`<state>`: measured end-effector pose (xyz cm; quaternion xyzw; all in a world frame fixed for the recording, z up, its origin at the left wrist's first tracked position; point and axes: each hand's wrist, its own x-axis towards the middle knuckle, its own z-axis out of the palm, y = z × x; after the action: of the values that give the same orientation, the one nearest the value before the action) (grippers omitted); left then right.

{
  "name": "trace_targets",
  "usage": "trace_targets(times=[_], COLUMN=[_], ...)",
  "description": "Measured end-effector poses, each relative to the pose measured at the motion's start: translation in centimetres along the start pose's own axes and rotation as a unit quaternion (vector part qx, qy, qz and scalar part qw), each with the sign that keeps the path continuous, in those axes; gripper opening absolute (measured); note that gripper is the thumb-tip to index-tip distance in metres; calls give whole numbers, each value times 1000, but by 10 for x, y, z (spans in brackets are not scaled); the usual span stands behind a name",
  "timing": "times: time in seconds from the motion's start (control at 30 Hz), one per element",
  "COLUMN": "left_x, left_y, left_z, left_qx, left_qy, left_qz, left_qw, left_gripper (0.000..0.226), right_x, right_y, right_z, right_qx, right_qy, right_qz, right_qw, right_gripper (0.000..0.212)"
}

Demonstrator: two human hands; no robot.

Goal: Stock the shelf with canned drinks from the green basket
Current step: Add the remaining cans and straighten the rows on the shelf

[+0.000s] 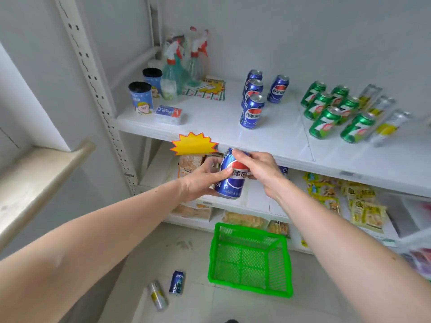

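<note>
- A blue Pepsi can (231,174) sits upright between both hands, held in the air just below the front edge of the white shelf (210,127), about the centre of view.
- The left hand (200,180) wraps it from 9 o'clock: fingers curl behind the can, thumb lies across its front.
- The right hand (258,170) comes from 3 o'clock, its fingers curled over the can's top rim and upper side.
- The can's label shows the red, white and blue Pepsi globe with white Chinese characters across the middle; part of "PEPSI" runs down its left side, half covered by the thumb.
- The body is glossy blue, undented where visible, with a silvery bottom rim.
- On the shelf at 12 o'clock stand four more Pepsi cans (253,110) with the same logo and characters.
- At 2 o'clock is a cluster of green 7UP cans (324,123), and beside them slim silver cans with yellow labels (384,128), their writing too blurred to read.
- The green basket (250,259) stands on the floor at 6 o'clock, nothing visible inside it.
- At 7 o'clock on the floor lie a blue can (176,282) and a silver can (158,294), both on their sides.
- A yellow starburst tag (193,144) hangs on the shelf edge at 11 o'clock, blank.
</note>
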<state>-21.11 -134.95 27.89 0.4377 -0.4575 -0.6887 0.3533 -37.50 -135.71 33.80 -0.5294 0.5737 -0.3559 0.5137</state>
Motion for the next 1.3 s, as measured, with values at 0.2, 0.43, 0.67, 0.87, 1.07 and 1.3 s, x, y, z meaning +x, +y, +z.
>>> trace_targets(times=[0.2, 0.43, 0.67, 0.87, 1.07, 1.3], left_x=[30, 87, 144, 191, 236, 278], left_y=[49, 73, 84, 92, 95, 86], left_z=[38, 87, 125, 137, 110, 87], left_qx=[38, 33, 44, 66, 223, 350], left_qy=[-26, -17, 6, 79, 94, 116], left_qz=[30, 48, 63, 78, 2, -23], left_qw=[999, 998, 997, 992, 970, 929], left_gripper=[58, 62, 59, 53, 66, 63], right_x=[11, 52, 104, 157, 212, 286], right_y=[-29, -49, -52, -53, -54, -43], right_z=[-64, -149, -204, -217, -216, -213], right_qx=[-1, -85, -98, -85, -77, -80], right_qy=[18, -41, -59, -23, 84, 173], right_qz=[-13, -16, -14, -11, -32, -23], right_qw=[1000, 995, 993, 996, 993, 981], right_gripper=[33, 38, 34, 40, 24, 29])
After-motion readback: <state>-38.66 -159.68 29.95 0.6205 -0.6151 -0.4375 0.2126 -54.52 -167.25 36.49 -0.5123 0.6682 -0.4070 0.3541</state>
